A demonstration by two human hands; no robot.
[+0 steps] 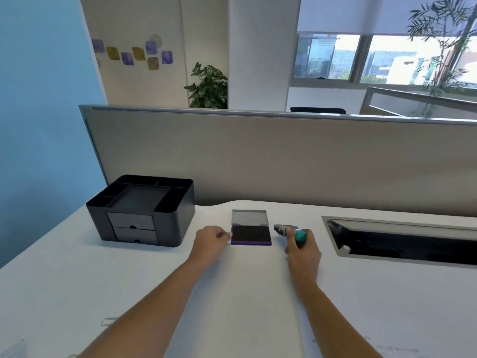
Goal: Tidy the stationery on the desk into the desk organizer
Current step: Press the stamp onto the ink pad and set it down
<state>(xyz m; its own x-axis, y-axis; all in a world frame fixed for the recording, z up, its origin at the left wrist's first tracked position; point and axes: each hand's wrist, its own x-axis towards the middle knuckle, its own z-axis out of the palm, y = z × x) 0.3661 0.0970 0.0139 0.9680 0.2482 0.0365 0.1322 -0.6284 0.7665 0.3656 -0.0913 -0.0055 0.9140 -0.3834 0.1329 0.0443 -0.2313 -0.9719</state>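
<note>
1. We look down at a white desk (77, 280) with a beige partition (284, 161) behind it, a blue wall on the left, and windows and plants further back.
2. A black organizer (144, 210) stands at the back left of the desk, near the partition. It has open compartments on top and two grey drawers in front, both closed.
3. An ink pad (251, 233) lies in the middle of the desk, well to the right of the organizer. Its lid stands open toward the partition and the dark pad sits in a purple base.
4. Our left hand (209, 241) is at the left edge of the pad. Its fingers are bent and the tips touch this edge, but we cannot tell if they pinch it.
5. Our right hand (303, 251) is just to the right of the pad. Its fingers are curled tightly around a teal item (289, 229), whose grey front end points toward the pad.
6. To the right, a long cable slot (402, 244) is cut into the desk.
7. A paper clip (108, 321) lies on the near left part of the desk, and the edge of some papers (14, 350) shows in the bottom left corner.
</note>
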